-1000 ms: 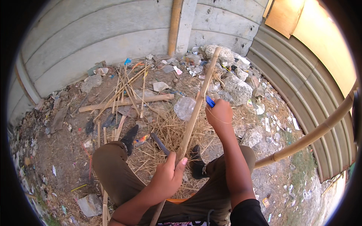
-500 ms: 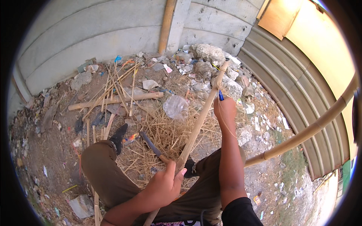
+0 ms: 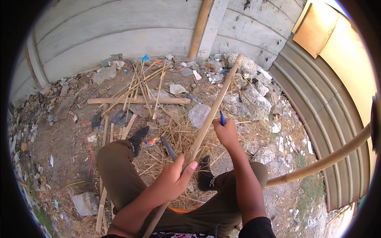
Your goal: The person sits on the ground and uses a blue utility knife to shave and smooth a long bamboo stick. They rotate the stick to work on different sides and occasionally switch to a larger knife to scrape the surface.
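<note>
So the left hand [image 3: 172, 182] has its fingers wrapped round the lower part of a long bamboo pole [image 3: 213, 109], thumb along the side. The pole slants up and away from that hand, passing just left of the right hand, and its far end sits well beyond both. The right hand [image 3: 226, 133] is closed round a slim blue tool [image 3: 222, 119], tip up. There seems to be a small gap between tip and pole, and it's honestly too small to say whether it's a cutter or something else.

A dark curved blade [image 3: 168, 148] pokes out just beyond the left hand; can't tell if those fingers have its handle too.

As for how far along things are: a batch of thin bamboo strips [image 3: 137, 84] lies in a loose heap well beyond the left hand, so some splitting looks done. Straw-like shavings [image 3: 182, 135] cover the ground just past that hand. The pole in the grip seems to be one whole length with no split showing, and a thick bamboo length [image 3: 170, 101] under the strips looks unsplit as well. How much of the pole's surface is finished, nobody could say from here.
</note>
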The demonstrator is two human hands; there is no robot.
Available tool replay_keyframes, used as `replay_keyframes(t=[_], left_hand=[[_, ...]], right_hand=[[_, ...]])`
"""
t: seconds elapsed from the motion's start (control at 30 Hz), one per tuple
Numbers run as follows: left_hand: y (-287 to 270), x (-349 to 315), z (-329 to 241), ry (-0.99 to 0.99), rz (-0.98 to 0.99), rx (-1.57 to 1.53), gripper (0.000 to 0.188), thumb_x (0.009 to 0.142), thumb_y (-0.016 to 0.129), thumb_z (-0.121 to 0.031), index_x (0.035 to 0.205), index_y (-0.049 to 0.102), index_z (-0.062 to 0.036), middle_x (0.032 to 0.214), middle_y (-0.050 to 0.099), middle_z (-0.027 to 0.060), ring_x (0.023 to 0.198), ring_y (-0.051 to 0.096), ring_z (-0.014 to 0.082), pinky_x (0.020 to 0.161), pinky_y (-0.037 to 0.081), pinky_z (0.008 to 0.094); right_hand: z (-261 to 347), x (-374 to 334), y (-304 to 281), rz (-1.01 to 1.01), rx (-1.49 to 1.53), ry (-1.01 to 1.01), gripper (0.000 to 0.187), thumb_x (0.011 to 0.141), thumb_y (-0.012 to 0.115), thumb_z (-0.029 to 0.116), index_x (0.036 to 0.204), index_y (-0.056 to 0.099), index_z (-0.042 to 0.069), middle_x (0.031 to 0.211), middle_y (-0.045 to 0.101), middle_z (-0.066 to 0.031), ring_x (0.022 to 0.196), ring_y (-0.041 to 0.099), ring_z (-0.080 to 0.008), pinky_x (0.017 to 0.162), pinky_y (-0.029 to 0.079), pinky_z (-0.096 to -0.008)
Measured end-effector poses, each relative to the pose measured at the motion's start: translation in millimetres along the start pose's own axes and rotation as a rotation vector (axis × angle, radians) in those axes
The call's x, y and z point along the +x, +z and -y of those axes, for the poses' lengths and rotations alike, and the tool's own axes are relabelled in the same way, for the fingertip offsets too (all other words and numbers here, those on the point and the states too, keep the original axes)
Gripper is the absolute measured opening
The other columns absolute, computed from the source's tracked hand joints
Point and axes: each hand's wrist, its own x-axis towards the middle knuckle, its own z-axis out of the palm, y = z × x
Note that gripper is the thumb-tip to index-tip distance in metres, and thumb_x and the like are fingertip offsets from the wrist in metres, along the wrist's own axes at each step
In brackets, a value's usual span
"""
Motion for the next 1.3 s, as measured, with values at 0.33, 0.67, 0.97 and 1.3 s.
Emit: replay_keyframes(t=[0.33,0.67,0.97,1.3], left_hand=[[-21,6,0,0.029,-0.158,0.022,0.033,0.105,0.053,-0.032,0.102,0.054,0.0009,0.063,0.056,0.0068,0.055,0.053,0.0091,0.049,0.04,0.0319],[-20,9,9,0.056,-0.141,0.093,0.029,0.104,0.053,-0.028,0.107,0.053,0.0014,0.059,0.055,0.01,0.052,0.055,0.014,0.05,0.042,0.0351],[-4,-1,0,0.007,-0.094,0.164,0.031,0.105,0.052,-0.029,0.101,0.046,0.0011,0.057,0.054,0.0162,0.047,0.058,0.0307,0.048,0.041,0.0418],[19,-9,-3,0.022,0.057,0.165,0.031,0.105,0.05,-0.028,0.101,0.042,0.001,0.054,0.054,0.0167,0.046,0.058,0.0374,0.045,0.041,0.0451]], right_hand=[[50,-61,25,0.065,-0.166,-0.337,0.029,0.075,0.071,0.028,0.073,0.058,0.003,0.056,0.057,-0.0131,0.05,0.059,-0.0332,0.051,0.046,-0.0413],[36,-67,40,0.053,-0.354,-0.454,0.019,0.077,0.072,0.024,0.077,0.061,0.009,0.062,0.063,-0.0125,0.057,0.065,-0.034,0.053,0.051,-0.0447],[36,-40,21,-0.168,-0.489,-0.2,0.019,0.084,0.067,0.025,0.076,0.071,0.008,0.065,0.065,-0.0183,0.061,0.065,-0.0385,0.059,0.052,-0.0471],[23,1,-29,-0.2,-0.483,0.16,0.029,0.084,0.062,0.025,0.076,0.071,-0.001,0.075,0.066,-0.0269,0.071,0.067,-0.0447,0.069,0.054,-0.0499]])
